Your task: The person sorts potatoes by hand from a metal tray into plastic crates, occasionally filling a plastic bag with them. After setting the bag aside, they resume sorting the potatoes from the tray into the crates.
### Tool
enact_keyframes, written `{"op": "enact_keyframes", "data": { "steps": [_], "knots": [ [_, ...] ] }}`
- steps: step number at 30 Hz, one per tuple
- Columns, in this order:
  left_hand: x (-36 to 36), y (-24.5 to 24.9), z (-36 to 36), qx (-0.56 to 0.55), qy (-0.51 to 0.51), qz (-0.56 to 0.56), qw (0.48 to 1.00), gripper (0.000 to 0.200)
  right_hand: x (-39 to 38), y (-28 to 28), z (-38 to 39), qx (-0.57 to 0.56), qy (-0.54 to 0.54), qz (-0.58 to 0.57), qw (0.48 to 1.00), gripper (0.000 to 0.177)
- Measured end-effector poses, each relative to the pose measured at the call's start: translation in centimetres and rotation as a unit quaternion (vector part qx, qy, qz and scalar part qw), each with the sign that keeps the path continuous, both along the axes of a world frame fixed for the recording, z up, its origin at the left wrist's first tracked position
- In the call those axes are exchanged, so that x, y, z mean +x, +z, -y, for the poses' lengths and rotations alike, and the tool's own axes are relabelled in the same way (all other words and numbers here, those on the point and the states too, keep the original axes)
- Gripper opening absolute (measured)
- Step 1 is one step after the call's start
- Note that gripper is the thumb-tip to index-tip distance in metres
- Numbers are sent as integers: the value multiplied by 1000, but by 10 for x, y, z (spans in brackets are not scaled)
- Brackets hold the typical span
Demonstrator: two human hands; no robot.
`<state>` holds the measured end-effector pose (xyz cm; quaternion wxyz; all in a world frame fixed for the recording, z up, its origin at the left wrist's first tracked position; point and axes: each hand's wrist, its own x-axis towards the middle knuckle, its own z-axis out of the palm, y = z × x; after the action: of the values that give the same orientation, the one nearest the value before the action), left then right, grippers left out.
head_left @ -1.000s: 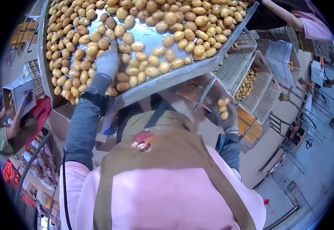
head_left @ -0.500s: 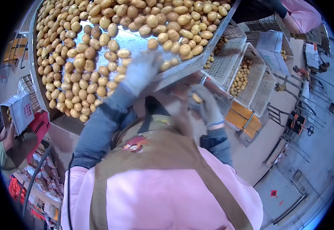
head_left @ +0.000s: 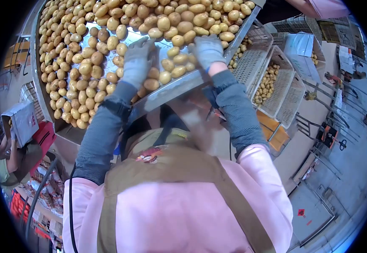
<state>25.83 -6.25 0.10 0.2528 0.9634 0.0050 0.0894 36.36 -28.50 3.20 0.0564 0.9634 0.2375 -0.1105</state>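
Note:
Many pale yellow potatoes (head_left: 166,64) lie in a wide metal sorting tray (head_left: 173,89), thickest along its far and left sides. My left hand (head_left: 138,62), in a grey glove, rests palm down over the tray among them, fingers stretched forward. To its right, my right hand (head_left: 209,50), gloved too, is palm down at the near right part of the tray, its fingers extended by the potatoes. Between the two hands sits a small group of potatoes, partly on bare metal. The undersides of both hands are hidden.
Right of the tray stand plastic crates (head_left: 275,65), some with potatoes inside, and a white carton (head_left: 298,48). At the left, another person's arm (head_left: 12,156) is by a box (head_left: 21,122). A pink sleeve (head_left: 329,7) shows at top right.
My right hand has risen from beside the tray, where it held a potato, to over the tray; that potato is no longer visible in it. My left hand has shifted left and forward.

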Motion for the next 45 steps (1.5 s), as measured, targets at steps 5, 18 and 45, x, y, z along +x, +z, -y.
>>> {"op": "enact_keyframes", "data": {
  "steps": [5,18,45],
  "knots": [
    [-27,24,51,-9,-256,-15,966,35,18,-15,-2,31,4,-86,996,40],
    [21,-14,75,-18,-199,-217,955,39,-129,36,195,789,-382,-58,478,10],
    [-38,11,156,141,-333,19,932,58,-238,-169,319,361,-537,-143,748,31]
  ]
}}
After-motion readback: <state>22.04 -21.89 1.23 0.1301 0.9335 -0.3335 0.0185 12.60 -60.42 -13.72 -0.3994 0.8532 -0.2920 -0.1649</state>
